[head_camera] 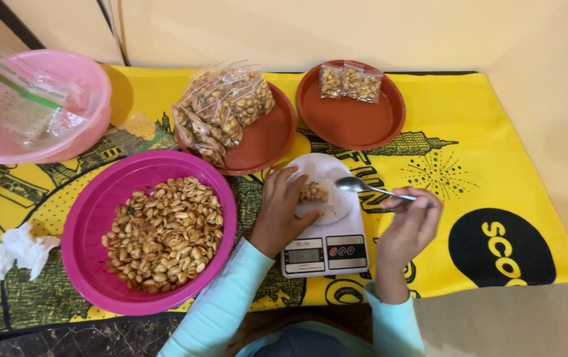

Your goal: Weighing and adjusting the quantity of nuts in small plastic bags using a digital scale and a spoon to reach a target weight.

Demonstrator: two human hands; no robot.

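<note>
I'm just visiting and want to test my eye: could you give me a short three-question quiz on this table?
1. True or false: the right hand holds a spoon.
2. What does the left hand hold on the scale? A) a bag of nuts B) a tissue C) a lid
3. Which brown plate holds more bags, the left plate or the right plate?

Key: 1 true; 2 A; 3 the left plate.
</note>
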